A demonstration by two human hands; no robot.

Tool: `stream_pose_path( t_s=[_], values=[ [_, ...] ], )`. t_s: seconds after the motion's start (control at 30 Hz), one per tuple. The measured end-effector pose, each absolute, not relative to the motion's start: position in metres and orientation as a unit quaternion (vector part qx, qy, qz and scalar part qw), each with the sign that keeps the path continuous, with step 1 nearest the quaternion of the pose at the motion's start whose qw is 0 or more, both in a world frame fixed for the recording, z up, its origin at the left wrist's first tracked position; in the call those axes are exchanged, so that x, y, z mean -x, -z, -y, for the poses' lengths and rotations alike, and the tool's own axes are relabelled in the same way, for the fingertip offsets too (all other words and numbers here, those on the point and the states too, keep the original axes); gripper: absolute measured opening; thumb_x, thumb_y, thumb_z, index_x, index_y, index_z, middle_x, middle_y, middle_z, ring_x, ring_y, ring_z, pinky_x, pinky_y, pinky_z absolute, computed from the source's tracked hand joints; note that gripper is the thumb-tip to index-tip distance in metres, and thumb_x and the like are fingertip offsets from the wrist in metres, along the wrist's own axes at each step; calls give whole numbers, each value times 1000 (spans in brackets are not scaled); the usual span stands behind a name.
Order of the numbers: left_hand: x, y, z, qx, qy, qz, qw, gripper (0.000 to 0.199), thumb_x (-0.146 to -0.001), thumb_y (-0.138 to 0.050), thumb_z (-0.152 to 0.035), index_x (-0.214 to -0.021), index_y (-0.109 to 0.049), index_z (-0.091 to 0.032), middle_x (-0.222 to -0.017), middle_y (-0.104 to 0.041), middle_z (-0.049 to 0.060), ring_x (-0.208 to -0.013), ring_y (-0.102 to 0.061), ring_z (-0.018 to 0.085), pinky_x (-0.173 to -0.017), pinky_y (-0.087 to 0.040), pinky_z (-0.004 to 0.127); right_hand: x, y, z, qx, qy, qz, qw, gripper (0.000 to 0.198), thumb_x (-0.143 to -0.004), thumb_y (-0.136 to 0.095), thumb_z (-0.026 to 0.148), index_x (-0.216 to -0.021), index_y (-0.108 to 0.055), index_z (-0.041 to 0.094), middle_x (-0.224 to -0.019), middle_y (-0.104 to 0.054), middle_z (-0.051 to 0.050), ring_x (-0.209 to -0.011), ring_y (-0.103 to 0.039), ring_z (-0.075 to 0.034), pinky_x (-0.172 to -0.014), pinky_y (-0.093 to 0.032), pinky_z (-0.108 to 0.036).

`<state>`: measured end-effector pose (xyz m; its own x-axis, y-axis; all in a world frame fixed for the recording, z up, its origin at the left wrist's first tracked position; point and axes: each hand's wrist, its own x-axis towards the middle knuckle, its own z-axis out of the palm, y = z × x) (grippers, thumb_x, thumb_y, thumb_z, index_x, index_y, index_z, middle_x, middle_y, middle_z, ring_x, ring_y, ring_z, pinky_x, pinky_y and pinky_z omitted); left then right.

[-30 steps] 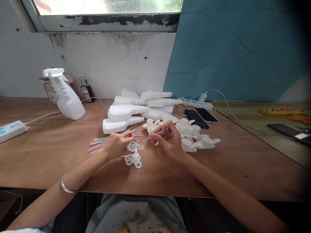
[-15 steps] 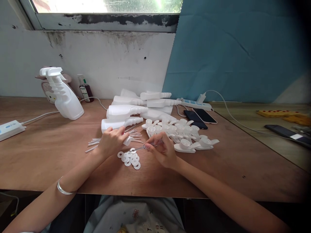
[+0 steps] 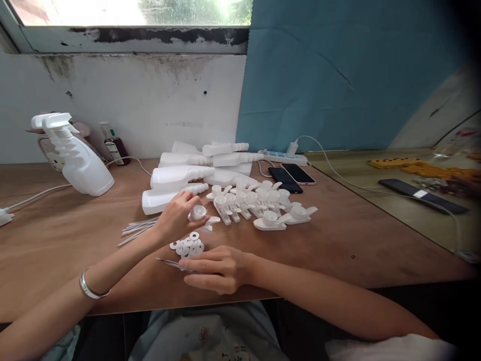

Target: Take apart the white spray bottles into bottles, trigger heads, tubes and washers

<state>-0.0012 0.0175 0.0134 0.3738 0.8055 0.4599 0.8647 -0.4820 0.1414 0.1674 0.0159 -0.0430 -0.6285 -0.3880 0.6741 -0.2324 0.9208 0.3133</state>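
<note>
My left hand (image 3: 179, 214) is closed around a white spray trigger head (image 3: 198, 213), its round collar facing up and its lever sticking out to the right. Close to the table's front edge, my right hand (image 3: 221, 268) grips a slim metal tool (image 3: 169, 262) whose thin tip points left; whether it is tweezers or a pick I cannot tell. Between the two hands lies a small heap of flat white ring washers (image 3: 190, 245). Thin white tubes (image 3: 137, 228) lie partly behind my left forearm. More spray trigger heads (image 3: 250, 198) are grouped to the right.
White spray bottles (image 3: 180, 175) lie piled at the back. Upright spray bottles (image 3: 84, 165) stand left, near a dark bottle (image 3: 116, 148). Two phones (image 3: 296, 174) and a power strip (image 3: 283, 158) lie at the back right, with a cable running across.
My right hand has moved from the washers toward the front edge with the slim tool. The trigger head in my left hand now has its collar turned up. The view has shifted right.
</note>
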Motion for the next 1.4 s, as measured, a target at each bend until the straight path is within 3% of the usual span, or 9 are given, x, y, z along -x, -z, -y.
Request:
stream_pose_path(
  t_s=[0.3,0.4,0.57,0.77,0.9,1.03,1.23,1.4],
  values=[
    [-60,-18,-23,878,121,461,-36,43,-68,-63,-52,-89,-55,-15,-83,-60,6,-72,-57,20,-60,-43,30,-166,49,-13,-157,135,891,405,14,-84,-51,17,-87,-65,16,-105,-66,-2,-97,-61,-13,-77,-53,-23],
    [-68,-13,-23,885,109,453,-18,41,-64,-70,-44,-90,-53,-16,-87,-62,6,-74,-59,21,-59,-43,30,-168,49,-12,-140,126,888,420,16,-84,-50,18,-88,-65,14,-105,-66,-4,-93,-62,-12,-80,-52,-21],
    [-77,-12,-23,888,69,453,46,32,-70,-66,-35,-93,-51,-20,-90,-62,4,-65,-61,20,-51,-41,30,-169,50,-10,-134,126,894,409,18,-86,-48,18,-86,-65,17,-103,-67,-1,-93,-62,-10,-80,-51,-19],
    [-82,-11,-26,897,34,411,162,39,-73,-58,-47,-100,-51,-19,-97,-58,6,-64,-61,20,-44,-37,27,-168,51,-9,-125,120,905,388,18,-86,-47,18,-86,-65,17,-101,-67,-3,-90,-63,-11,-79,-52,-20],
    [-72,-13,-22,892,101,401,183,48,-77,-44,-59,-99,-52,-17,-99,-57,8,-67,-60,18,-46,-37,25,-167,48,-9,-129,106,908,385,15,-85,-49,14,-86,-64,16,-97,-68,-4,-89,-63,-12,-77,-53,-22],
    [-36,-27,-19,850,235,436,177,31,-85,-38,-43,-92,-53,-16,-91,-59,5,-70,-56,13,-52,-40,22,-165,45,-10,-82,8,898,433,16,-83,-48,8,-83,-63,13,-95,-69,-7,-89,-64,-15,-78,-54,-24],
    [101,-29,-39,617,411,639,206,15,-83,-44,-31,-88,-48,-17,-87,-56,1,-69,-51,10,-57,-42,22,-160,41,-18,146,-337,820,439,9,-81,-53,13,-83,-62,15,-93,-68,-8,-87,-65,-16,-75,-55,-28],
    [206,2,-45,417,495,724,238,24,-76,-49,-25,-74,-26,-20,-67,-36,-5,-60,-37,8,-50,-34,19,-158,42,-25,202,-467,763,399,7,-80,-56,20,-82,-61,16,-92,-67,-6,-85,-64,-16,-75,-54,-30]
  ],
)
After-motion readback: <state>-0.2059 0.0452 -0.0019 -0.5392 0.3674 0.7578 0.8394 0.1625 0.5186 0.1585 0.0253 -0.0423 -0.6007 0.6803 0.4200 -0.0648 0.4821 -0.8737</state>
